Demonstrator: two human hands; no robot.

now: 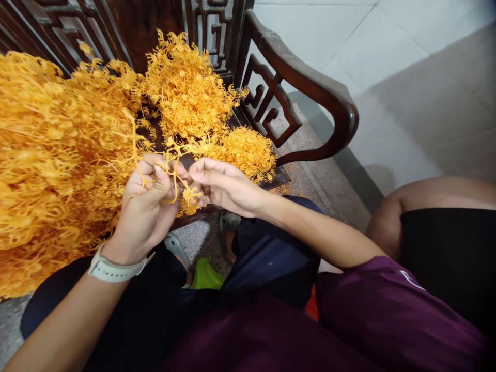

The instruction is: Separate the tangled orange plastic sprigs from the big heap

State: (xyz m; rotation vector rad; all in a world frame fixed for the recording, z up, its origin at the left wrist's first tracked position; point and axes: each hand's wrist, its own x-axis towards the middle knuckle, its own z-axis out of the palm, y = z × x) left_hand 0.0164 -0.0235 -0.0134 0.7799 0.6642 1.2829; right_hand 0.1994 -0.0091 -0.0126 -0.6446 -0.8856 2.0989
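My left hand is closed on a branched yellow plastic stem, thumb pressed against the fingers. One long bare prong rises from that grip. My right hand pinches at the stem's right side, close to a small yellow flower-like tip; its fingertips partly hide what they hold. A large heap of yellow plastic sprigs lies left of my left hand. Behind my hands stand a taller yellow bunch and a smaller low cluster, both on the dark wooden bench.
The bench's carved back and curved armrest border the yellow heaps. At right, another person's knee is close to my right arm. A green object is on the floor between my feet. Yellow bits lie on the floor beyond the bench.
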